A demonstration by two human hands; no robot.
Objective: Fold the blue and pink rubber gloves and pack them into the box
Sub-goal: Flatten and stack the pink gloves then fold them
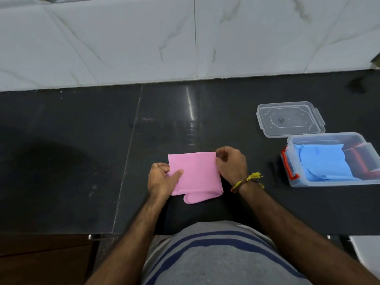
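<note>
The left hand [162, 177] pinched the left edge of the folded pink glove [195, 173], thumb on top. The right hand [231, 164] pinched its top right corner. The glove lay flat mid-frame on the dark counter [72, 161]. At the right, the blue glove [324, 163] sat inside the clear box [304, 183], its lid [290, 119] just above.

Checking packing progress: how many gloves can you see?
2. The pink glove lies folded on the counter between both hands; the blue glove is in the box. More may be hidden underneath.
</note>
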